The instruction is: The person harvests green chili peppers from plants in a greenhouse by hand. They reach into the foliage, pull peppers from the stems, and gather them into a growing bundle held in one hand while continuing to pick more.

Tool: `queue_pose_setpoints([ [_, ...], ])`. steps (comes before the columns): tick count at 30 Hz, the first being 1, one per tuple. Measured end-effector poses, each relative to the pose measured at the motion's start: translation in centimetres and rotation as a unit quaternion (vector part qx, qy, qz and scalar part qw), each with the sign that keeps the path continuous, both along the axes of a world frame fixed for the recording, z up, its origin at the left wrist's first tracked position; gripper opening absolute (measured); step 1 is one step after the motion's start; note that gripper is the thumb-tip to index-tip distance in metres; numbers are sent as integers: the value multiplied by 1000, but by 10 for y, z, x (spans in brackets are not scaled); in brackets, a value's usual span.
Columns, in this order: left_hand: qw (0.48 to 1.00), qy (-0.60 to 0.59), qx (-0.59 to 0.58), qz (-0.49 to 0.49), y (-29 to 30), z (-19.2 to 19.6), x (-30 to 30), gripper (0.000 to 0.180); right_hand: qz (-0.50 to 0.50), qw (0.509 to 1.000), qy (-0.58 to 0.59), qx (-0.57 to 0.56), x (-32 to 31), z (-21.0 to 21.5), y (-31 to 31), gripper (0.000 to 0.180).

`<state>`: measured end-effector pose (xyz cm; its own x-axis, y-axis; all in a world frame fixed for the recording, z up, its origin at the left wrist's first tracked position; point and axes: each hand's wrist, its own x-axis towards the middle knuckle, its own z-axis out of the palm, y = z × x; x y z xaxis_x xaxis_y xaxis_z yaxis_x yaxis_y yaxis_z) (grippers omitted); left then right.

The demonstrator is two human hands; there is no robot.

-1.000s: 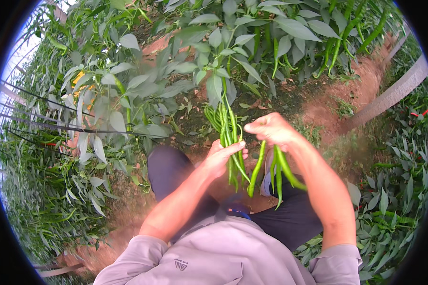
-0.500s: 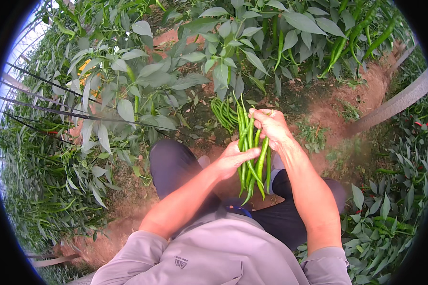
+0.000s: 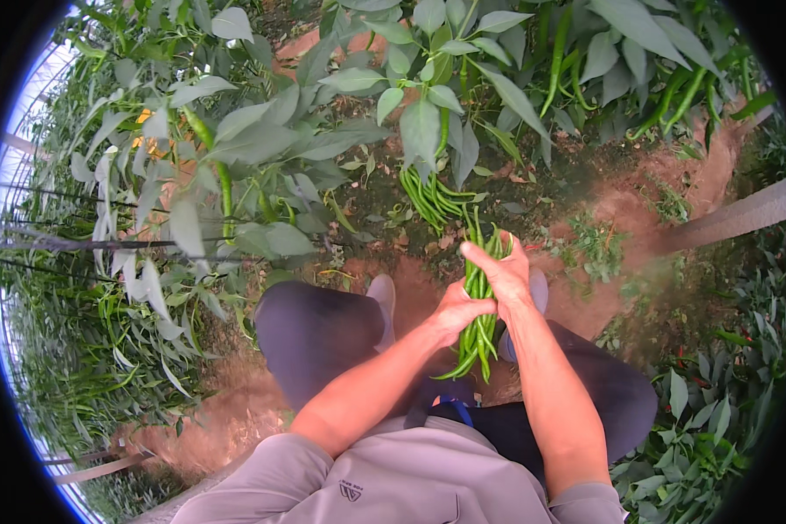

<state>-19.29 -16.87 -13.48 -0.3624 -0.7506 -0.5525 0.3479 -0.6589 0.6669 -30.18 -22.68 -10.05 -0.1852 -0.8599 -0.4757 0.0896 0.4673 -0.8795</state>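
Note:
Between my two hands is a bunch of long green chili peppers (image 3: 476, 336), roughly upright in the picture with the lower tips hanging toward my lap. My left hand (image 3: 459, 312) wraps the bunch from the left side, its thumb lying across the peppers. Slightly farther out, my right hand (image 3: 505, 272) grips the same bunch from the right, thumb over the front. Some of its fingers are hidden behind the peppers. On the soil just beyond my hands lies a pile of picked green chilies (image 3: 432, 199), partly under a plant's leaves.
Leafy pepper plants (image 3: 262, 131) with hanging chilies stand ahead and on the left. More plants (image 3: 707, 419) grow on the right. A grey curved band (image 3: 734, 217) crosses the right side, and dark lines (image 3: 87, 243) run at left. My bent knees (image 3: 310, 336) flank the bare soil.
My right hand has gone from fingering the upper stems to clasping the bunch. The peppers are gathered closer together. My view has shifted, and my knees are spread wider.

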Motion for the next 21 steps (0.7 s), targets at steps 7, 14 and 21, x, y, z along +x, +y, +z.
queue_pose_setpoints([
  [7,996,-42,-6,-80,-1,-36,6,41,-17,984,-108,143,-11,-84,-9,32],
  [14,990,-86,103,-40,-16,-76,-9,25,-100,965,-212,119,-17,-136,-55,19],
  [21,935,-298,146,125,-111,-150,-16,14,-39,984,-83,154,-35,-174,-97,96],
])
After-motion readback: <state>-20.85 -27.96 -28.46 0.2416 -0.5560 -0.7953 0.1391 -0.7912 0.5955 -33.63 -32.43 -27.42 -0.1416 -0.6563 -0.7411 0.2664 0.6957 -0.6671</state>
